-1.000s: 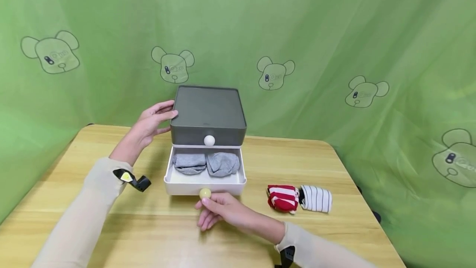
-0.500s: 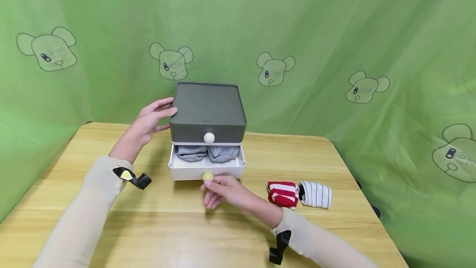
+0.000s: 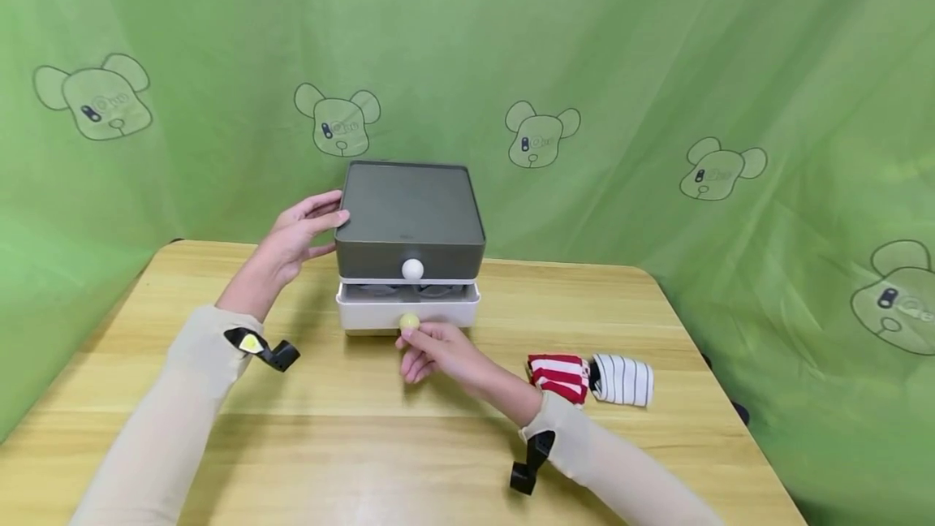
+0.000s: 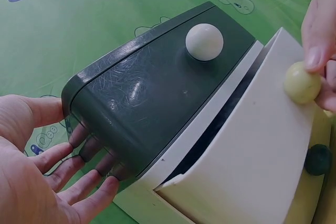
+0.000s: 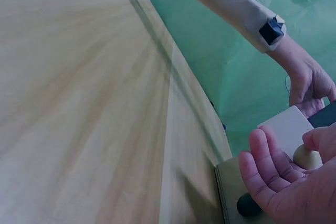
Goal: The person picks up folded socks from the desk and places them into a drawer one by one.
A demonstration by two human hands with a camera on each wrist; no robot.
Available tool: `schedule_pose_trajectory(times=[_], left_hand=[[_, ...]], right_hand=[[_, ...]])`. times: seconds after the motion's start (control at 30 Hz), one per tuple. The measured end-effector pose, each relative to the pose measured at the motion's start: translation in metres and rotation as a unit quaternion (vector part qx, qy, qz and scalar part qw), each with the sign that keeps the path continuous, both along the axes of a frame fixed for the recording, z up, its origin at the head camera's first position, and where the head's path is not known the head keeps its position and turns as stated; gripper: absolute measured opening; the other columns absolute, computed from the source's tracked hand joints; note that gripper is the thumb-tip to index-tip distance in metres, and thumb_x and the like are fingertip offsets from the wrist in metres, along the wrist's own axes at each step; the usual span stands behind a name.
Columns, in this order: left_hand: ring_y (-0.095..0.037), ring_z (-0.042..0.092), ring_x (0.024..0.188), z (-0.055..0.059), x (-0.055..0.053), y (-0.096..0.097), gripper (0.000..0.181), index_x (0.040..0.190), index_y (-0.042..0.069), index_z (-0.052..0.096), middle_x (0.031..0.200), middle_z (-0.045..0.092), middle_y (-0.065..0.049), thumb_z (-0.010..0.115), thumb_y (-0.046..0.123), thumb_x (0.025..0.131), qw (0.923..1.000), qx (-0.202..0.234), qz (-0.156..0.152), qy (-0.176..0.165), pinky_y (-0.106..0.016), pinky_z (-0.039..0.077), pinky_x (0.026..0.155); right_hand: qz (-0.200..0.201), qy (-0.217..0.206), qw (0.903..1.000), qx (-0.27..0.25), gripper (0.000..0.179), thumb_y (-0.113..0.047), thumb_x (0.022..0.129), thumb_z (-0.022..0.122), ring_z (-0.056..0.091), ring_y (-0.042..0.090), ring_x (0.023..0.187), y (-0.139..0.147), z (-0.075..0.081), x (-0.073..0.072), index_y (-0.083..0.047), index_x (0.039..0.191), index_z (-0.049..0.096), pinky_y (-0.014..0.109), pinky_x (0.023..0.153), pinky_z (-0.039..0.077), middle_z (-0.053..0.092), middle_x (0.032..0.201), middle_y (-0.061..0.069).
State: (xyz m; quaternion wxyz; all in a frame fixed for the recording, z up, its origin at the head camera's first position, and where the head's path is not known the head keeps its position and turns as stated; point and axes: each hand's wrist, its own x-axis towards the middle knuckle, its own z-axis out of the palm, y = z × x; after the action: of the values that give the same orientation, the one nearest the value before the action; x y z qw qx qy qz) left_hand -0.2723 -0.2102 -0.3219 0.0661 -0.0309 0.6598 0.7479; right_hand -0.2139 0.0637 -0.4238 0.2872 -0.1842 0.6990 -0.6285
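Observation:
A drawer unit (image 3: 409,201) with a dark grey top stands at the table's far side. Its upper drawer, with a white knob (image 3: 412,269), is closed. Below it, a white drawer (image 3: 372,316) sticks out a little, and grey folded cloths, apparently socks (image 3: 437,291), show only as a sliver inside. My right hand (image 3: 447,354) pinches that drawer's yellow knob (image 3: 410,321) between thumb and finger. Against the unit's left side rests my left hand (image 3: 281,246), thumb at the top edge, with extended, spread fingers (image 4: 86,186) visible in the left wrist view.
Right of the unit lie a red-and-white striped folded cloth (image 3: 558,377) and a white one with dark stripes (image 3: 623,380). A dark knob (image 4: 318,159) sits lower on the unit. Behind the wooden table (image 3: 307,445) hangs a green curtain (image 3: 438,39).
The white drawer has slid inward, away from me, with my right hand on its knob. The grey cloths have gone mostly under the upper drawer. My left hand stays at the unit's side.

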Motion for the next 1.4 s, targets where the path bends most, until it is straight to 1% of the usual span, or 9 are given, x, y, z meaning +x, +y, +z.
schedule_pose_trajectory(times=[0.13, 0.33, 0.5, 0.7, 0.83, 0.97, 1.03, 1.2, 1.4], left_hand=[[-0.005, 0.056, 0.111, 0.0, 0.0, -0.001, 0.066, 0.159, 0.018, 0.034, 0.167, 0.031, -0.007, 0.065, 0.017, 0.1, 1.0, -0.003, 0.0, 0.007, -0.051, 0.035, 0.124], [-0.005, 0.057, 0.11, 0.0, 0.001, 0.0, 0.067, 0.159, 0.019, 0.035, 0.167, 0.032, -0.005, 0.066, 0.017, 0.1, 1.0, 0.002, -0.001, -0.002, -0.05, 0.035, 0.124], [-0.005, 0.054, 0.113, 0.0, 0.002, -0.001, 0.066, 0.159, 0.018, 0.034, 0.167, 0.03, -0.006, 0.064, 0.017, 0.101, 1.0, -0.001, -0.002, 0.007, -0.051, 0.034, 0.124], [-0.005, 0.054, 0.113, -0.003, 0.005, 0.0, 0.068, 0.159, 0.019, 0.033, 0.167, 0.03, -0.005, 0.066, 0.018, 0.1, 1.0, -0.002, -0.004, -0.002, -0.05, 0.034, 0.124], [-0.004, 0.055, 0.111, -0.003, 0.003, 0.001, 0.067, 0.159, 0.018, 0.034, 0.166, 0.032, -0.006, 0.065, 0.018, 0.1, 1.0, -0.002, -0.003, 0.003, -0.051, 0.034, 0.124], [-0.004, 0.055, 0.111, 0.0, 0.001, 0.0, 0.066, 0.159, 0.018, 0.035, 0.166, 0.032, -0.006, 0.065, 0.018, 0.1, 1.0, 0.003, 0.0, 0.007, -0.051, 0.034, 0.125], [-0.004, 0.055, 0.111, 0.0, 0.001, -0.001, 0.066, 0.159, 0.017, 0.035, 0.166, 0.032, -0.006, 0.065, 0.018, 0.1, 1.0, 0.004, 0.001, 0.007, -0.051, 0.034, 0.125], [-0.004, 0.056, 0.109, 0.0, 0.002, 0.0, 0.067, 0.159, 0.017, 0.035, 0.164, 0.034, -0.005, 0.066, 0.017, 0.1, 1.0, 0.009, 0.001, 0.001, -0.05, 0.034, 0.124], [-0.004, 0.056, 0.109, 0.0, 0.001, 0.001, 0.066, 0.159, 0.017, 0.035, 0.165, 0.033, -0.006, 0.065, 0.016, 0.1, 1.0, 0.009, -0.002, 0.003, -0.05, 0.034, 0.125]], right_hand=[[-0.006, 0.0, 1.0, -0.003, 0.042, -0.025, 0.108, 0.05, 0.067, 0.011, 0.067, -0.004, 0.0, -0.005, 0.015, 0.119, 0.058, 0.027, 0.068, 0.063, 0.072, 0.078, 0.003], [-0.016, -0.004, 0.9999, 0.0, 0.043, -0.023, 0.109, 0.048, 0.067, 0.012, 0.066, -0.007, 0.0, -0.011, 0.017, 0.121, 0.056, 0.026, 0.066, 0.062, 0.071, 0.077, 0.003], [-0.023, 0.004, 0.9997, -0.004, 0.045, -0.024, 0.108, 0.048, 0.067, 0.011, 0.066, -0.011, 0.001, -0.017, 0.018, 0.121, 0.055, 0.024, 0.065, 0.062, 0.071, 0.077, 0.004], [-0.027, -0.005, 0.9996, 0.001, 0.045, -0.022, 0.108, 0.048, 0.066, 0.01, 0.064, -0.012, 0.001, -0.02, 0.021, 0.122, 0.053, 0.022, 0.063, 0.061, 0.07, 0.074, 0.001], [-0.032, -0.008, 0.9995, -0.002, 0.044, -0.021, 0.108, 0.048, 0.066, 0.009, 0.064, -0.012, 0.0, -0.024, 0.02, 0.123, 0.052, 0.021, 0.062, 0.06, 0.069, 0.073, 0.0], [-0.029, -0.008, 0.9995, -0.004, 0.045, -0.022, 0.109, 0.048, 0.066, 0.009, 0.065, -0.013, 0.001, -0.029, 0.02, 0.124, 0.052, 0.021, 0.063, 0.06, 0.069, 0.074, -0.001], [-0.029, -0.007, 0.9996, -0.002, 0.046, -0.023, 0.109, 0.048, 0.066, 0.009, 0.065, -0.013, 0.003, -0.029, 0.02, 0.124, 0.053, 0.022, 0.063, 0.06, 0.07, 0.075, 0.0], [-0.028, 0.009, 0.9993, 0.024, 0.045, -0.025, 0.108, 0.051, 0.067, 0.011, 0.066, -0.007, 0.005, -0.027, 0.017, 0.123, 0.057, 0.026, 0.067, 0.062, 0.071, 0.078, 0.003], [-0.025, 0.028, 0.9966, 0.073, 0.04, -0.025, 0.103, 0.06, 0.068, 0.011, 0.067, 0.004, 0.007, -0.027, 0.012, 0.117, 0.063, 0.03, 0.07, 0.063, 0.074, 0.081, 0.007]])
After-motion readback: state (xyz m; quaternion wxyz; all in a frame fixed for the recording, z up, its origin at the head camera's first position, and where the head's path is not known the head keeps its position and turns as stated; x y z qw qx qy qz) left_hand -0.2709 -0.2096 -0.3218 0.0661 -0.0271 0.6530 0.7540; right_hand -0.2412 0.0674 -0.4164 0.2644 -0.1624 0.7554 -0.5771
